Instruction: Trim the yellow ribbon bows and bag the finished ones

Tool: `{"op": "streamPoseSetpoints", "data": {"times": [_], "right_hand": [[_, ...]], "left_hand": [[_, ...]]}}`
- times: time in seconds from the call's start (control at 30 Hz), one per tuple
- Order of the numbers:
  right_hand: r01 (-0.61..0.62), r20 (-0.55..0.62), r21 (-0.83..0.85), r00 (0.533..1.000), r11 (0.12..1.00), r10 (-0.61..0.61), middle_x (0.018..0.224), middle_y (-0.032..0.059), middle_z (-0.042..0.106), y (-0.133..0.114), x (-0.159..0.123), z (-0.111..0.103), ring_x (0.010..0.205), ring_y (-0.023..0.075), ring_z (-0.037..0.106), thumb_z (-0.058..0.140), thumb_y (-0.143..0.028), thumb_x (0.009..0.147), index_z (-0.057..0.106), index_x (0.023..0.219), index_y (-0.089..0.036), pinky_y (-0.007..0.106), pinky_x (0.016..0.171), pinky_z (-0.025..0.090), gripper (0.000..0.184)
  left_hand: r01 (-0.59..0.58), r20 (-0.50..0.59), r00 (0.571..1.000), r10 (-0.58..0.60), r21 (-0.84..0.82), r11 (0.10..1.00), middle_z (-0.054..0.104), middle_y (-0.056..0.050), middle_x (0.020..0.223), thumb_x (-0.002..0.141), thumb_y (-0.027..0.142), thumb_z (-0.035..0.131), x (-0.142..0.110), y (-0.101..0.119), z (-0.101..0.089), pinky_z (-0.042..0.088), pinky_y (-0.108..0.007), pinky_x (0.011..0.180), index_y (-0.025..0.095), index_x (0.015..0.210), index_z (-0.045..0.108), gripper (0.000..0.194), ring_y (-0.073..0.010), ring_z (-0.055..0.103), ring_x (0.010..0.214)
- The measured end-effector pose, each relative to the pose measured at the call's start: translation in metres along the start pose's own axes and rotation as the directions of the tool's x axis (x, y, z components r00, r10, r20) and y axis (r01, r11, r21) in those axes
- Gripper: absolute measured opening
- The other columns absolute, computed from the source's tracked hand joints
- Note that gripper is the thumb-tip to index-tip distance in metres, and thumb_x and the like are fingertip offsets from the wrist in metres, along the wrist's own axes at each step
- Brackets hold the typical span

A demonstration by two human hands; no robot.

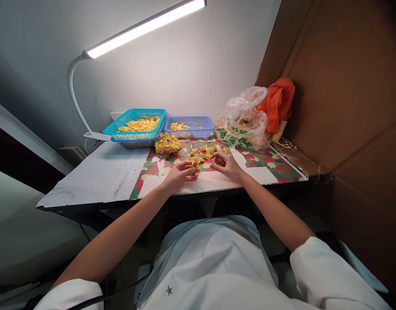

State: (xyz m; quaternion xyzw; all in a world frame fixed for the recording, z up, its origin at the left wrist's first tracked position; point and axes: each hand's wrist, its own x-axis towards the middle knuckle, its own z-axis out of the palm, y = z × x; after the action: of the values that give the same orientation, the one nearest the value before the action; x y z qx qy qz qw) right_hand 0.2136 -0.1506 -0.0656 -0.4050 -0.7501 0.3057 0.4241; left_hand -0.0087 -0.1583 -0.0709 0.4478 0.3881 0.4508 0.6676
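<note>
Yellow flowers on camouflage-patterned cover; lit lamp above, cardboard right.

Loose white top, small dark star marking; white sleeves, bare forearms

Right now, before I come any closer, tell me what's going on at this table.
A person is handling small yellow ornaments under a lit lamp. The left hand holds a yellow piece in its fingers; the right hand is beside it, its grip unclear. More loose yellow pieces lie just beyond the hands, with a yellow bunch to their left. Behind, a teal basket and a periwinkle basket hold further yellow pieces.
</note>
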Motion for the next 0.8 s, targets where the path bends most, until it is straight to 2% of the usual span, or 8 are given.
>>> {"op": "streamPoseSetpoints", "data": {"times": [0.17,0.3,0.43,0.57,0.8], "right_hand": [[0.117,0.100,-0.249,0.991,0.961,-0.094,0.070,-0.0003,0.055,-0.002,-0.018,0.004,0.062,0.0129,0.048,0.053,-0.044,0.088,0.060,0.090,-0.017,0.026,0.061,0.035,0.028],[0.226,0.035,-0.365,0.973,0.903,-0.230,0.080,0.0046,0.065,0.002,-0.018,0.015,0.065,0.0140,0.056,0.052,-0.044,0.092,0.062,0.093,-0.017,0.026,0.063,0.039,0.029],[0.348,0.031,-0.525,0.920,0.777,-0.391,0.088,0.0076,0.071,0.011,-0.018,0.017,0.073,0.0172,0.064,0.053,-0.046,0.094,0.063,0.096,-0.018,0.026,0.064,0.041,0.030],[0.371,0.061,-0.644,0.896,0.669,-0.439,0.086,0.0070,0.072,0.016,-0.019,0.017,0.078,0.0188,0.066,0.051,-0.046,0.096,0.064,0.099,-0.018,0.027,0.064,0.039,0.031],[0.355,0.075,-0.734,0.890,0.579,-0.450,0.087,0.0063,0.073,0.018,-0.019,0.020,0.073,0.0171,0.063,0.043,-0.048,0.099,0.064,0.099,-0.018,0.027,0.059,0.033,0.037]], "left_hand": [[-0.053,-0.026,0.998,0.053,0.017,0.998,0.072,-0.001,0.076,0.048,0.027,0.093,0.000,-0.006,0.001,0.056,-0.025,0.058,0.015,0.095,0.071,0.053,-0.0110,0.064,0.056],[-0.079,0.007,0.997,0.079,0.087,0.993,0.072,-0.001,0.071,0.045,0.034,0.094,-0.003,-0.008,0.002,0.056,-0.025,0.059,0.014,0.098,0.074,0.060,-0.0107,0.064,0.056],[-0.123,0.030,0.992,0.119,0.158,0.980,0.070,0.000,0.066,0.048,0.038,0.092,-0.005,-0.011,0.004,0.054,-0.026,0.062,0.013,0.103,0.075,0.062,-0.0100,0.062,0.057],[-0.151,0.044,0.988,0.146,0.172,0.973,0.068,0.001,0.062,0.048,0.038,0.092,-0.005,-0.013,0.006,0.053,-0.026,0.062,0.012,0.104,0.075,0.064,-0.0101,0.060,0.057],[-0.165,0.042,0.986,0.161,0.175,0.971,0.067,0.001,0.061,0.049,0.038,0.091,-0.005,-0.014,0.008,0.052,-0.025,0.060,0.012,0.105,0.075,0.064,-0.0097,0.060,0.057]]}}
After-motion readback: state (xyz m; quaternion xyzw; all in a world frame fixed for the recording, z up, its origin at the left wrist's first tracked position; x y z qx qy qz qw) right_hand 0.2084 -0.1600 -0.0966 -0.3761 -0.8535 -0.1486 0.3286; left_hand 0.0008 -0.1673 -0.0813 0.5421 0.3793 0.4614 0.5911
